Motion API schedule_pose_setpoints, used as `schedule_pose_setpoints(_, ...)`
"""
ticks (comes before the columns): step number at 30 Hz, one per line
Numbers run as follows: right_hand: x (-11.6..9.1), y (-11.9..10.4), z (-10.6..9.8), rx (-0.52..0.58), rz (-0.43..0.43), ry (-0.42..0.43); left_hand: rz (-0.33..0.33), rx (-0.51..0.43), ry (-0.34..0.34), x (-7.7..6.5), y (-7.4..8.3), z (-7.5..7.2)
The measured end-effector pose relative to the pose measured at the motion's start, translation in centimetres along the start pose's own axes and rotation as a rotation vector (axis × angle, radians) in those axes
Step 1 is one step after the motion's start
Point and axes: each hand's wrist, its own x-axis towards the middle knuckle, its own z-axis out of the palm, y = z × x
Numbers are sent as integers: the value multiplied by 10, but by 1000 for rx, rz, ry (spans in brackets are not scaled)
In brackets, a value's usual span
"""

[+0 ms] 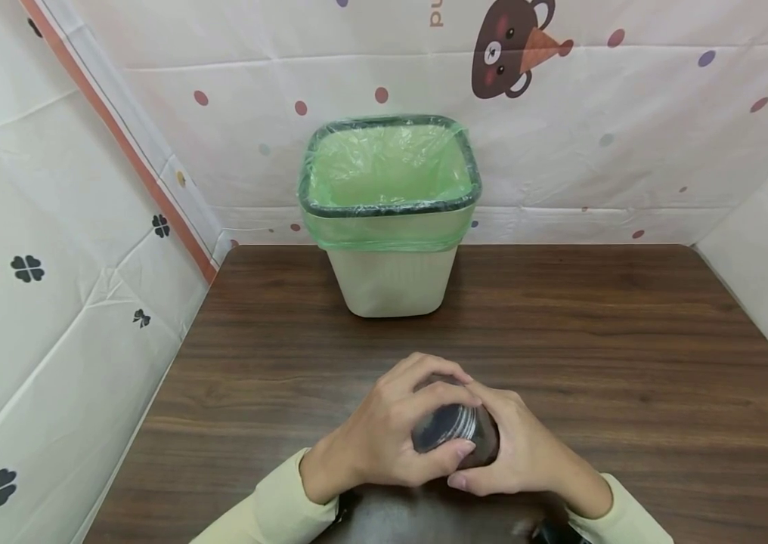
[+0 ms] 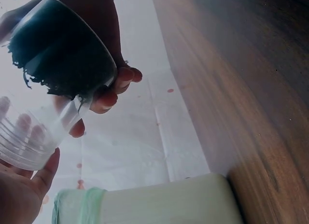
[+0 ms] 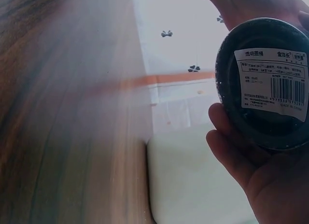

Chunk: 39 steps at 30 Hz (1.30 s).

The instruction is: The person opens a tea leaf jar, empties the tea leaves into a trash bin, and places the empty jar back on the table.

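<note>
Both hands hold a clear plastic jar (image 1: 448,427) partly filled with a dark material, low over the near part of the table. My left hand (image 1: 391,431) curls its fingers and thumb about the jar's ridged clear end, seen in the left wrist view. Around the jar's darker body wrap the fingers of my right hand (image 1: 523,446). A white printed label (image 3: 273,81) with a barcode is stuck on the jar's round base in the right wrist view. The dark contents (image 2: 60,50) have a ragged edge; whether a lid is on cannot be made out.
A light bin (image 1: 394,276) with a green plastic liner (image 1: 384,243) and dark rim stands at the back of the brown wooden table (image 1: 595,340). Patterned white sheets (image 1: 629,151) hang behind it and at both sides.
</note>
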Motion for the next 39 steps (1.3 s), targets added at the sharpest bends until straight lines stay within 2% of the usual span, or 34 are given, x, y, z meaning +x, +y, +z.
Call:
schedule_pose_setpoints(7, -1, -1, -1, -10, 37, -1, -26, -17, -15, -5, -2, 0)
schedule_pose_setpoints(18, -2, -2, -2, -24, 58, -5, -36, -26, -32, -5, -1, 0)
schedule_pose_setpoints(27, -2, -1, -2, -27, 47, -5, -43, -31, -36, -7, -3, 1)
schedule_pose_setpoints(39, -3, 0, -3, -62, 69, 6, -86, -62, -50, -11, -5, -1)
